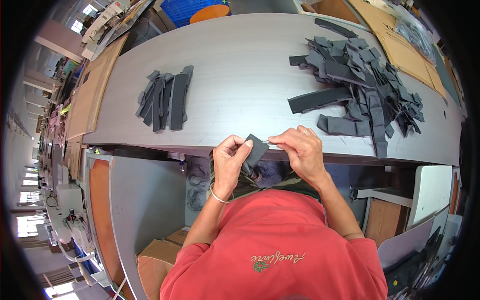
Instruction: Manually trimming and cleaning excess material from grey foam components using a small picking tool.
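Near the front edge of the table, my left hand point(229, 161) pinches a dark grey fabric strip point(257, 151) between thumb and fingers. The strip's squared end points up and its lower part hangs toward my lap. My right hand point(303, 154) is closed, with a small thin light-coloured tool point(266, 142) between its fingertips. The tool's tip meets the right edge of the strip; its kind is too small to make out. Left of my hands lies a small group of dark grey strips point(162, 100), roughly side by side. A larger tangled pile of such strips point(350, 75) lies to the right.
The grey table point(225, 60) curves across in front of me. Flat cardboard lies at its left point(97, 90) and along the back right. A blue crate point(182, 11) and an orange round stool top point(210, 13) stand beyond it. An open cardboard box point(155, 265) sits below left.
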The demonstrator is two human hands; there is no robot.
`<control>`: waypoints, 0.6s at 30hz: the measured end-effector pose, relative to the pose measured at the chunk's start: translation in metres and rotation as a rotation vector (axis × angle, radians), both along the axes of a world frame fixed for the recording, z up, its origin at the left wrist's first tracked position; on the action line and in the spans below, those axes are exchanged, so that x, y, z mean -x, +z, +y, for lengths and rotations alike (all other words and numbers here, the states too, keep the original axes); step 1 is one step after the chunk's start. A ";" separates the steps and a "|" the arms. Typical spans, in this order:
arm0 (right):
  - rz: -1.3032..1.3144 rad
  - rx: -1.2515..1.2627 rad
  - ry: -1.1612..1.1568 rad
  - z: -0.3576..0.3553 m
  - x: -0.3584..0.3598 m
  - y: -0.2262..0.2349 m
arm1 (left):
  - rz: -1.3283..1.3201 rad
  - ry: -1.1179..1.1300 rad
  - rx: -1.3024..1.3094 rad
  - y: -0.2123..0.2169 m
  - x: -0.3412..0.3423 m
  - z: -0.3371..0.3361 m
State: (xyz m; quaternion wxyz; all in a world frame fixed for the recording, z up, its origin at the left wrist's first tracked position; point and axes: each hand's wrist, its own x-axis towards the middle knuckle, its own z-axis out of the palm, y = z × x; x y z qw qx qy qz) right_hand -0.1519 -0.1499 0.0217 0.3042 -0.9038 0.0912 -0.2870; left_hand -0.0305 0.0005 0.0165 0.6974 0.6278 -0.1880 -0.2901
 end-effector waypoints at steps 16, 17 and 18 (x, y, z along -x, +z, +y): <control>-0.037 -0.755 0.099 0.002 0.002 0.008 | -0.639 -0.021 0.214 -0.014 -0.013 -0.023; 0.056 -0.795 0.002 0.004 0.006 0.015 | -0.691 0.004 0.206 -0.017 -0.014 -0.021; 0.059 -0.797 0.003 0.002 0.006 0.014 | -0.746 0.030 0.202 -0.018 -0.015 -0.021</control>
